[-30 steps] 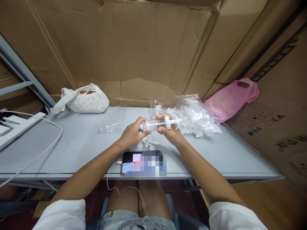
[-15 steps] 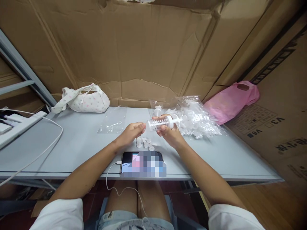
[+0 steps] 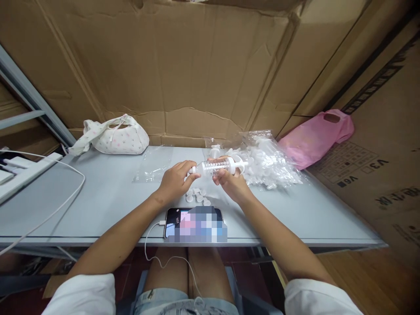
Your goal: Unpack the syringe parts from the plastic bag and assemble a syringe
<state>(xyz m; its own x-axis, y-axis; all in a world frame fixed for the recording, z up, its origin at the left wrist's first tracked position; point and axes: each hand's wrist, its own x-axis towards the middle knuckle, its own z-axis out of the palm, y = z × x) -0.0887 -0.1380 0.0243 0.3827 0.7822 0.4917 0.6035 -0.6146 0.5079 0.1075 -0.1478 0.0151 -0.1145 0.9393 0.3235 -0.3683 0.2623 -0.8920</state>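
Between my hands lies a clear plastic syringe (image 3: 210, 166) with scale marks along its barrel and a white ring-shaped plunger handle at its right end. My right hand (image 3: 228, 175) is closed around the barrel near the handle end. At the other end, the thumb and fingers of my left hand (image 3: 177, 178) pinch a small white cap (image 3: 193, 169) on the syringe's tip. Below the syringe, several small white caps (image 3: 197, 196) lie loose on the grey table (image 3: 108, 192).
A phone (image 3: 195, 224) with a charging cable lies at the front edge. Clear bags of white plastic parts (image 3: 262, 159) are at back right, beside a pink bag (image 3: 315, 138). A flat clear bag (image 3: 152, 164), white pouch (image 3: 120, 138) and power strip (image 3: 29, 175) are on the left.
My left fingers have shifted slightly left and up around the tip, where the white cap now shows. The syringe has moved little in my right hand.
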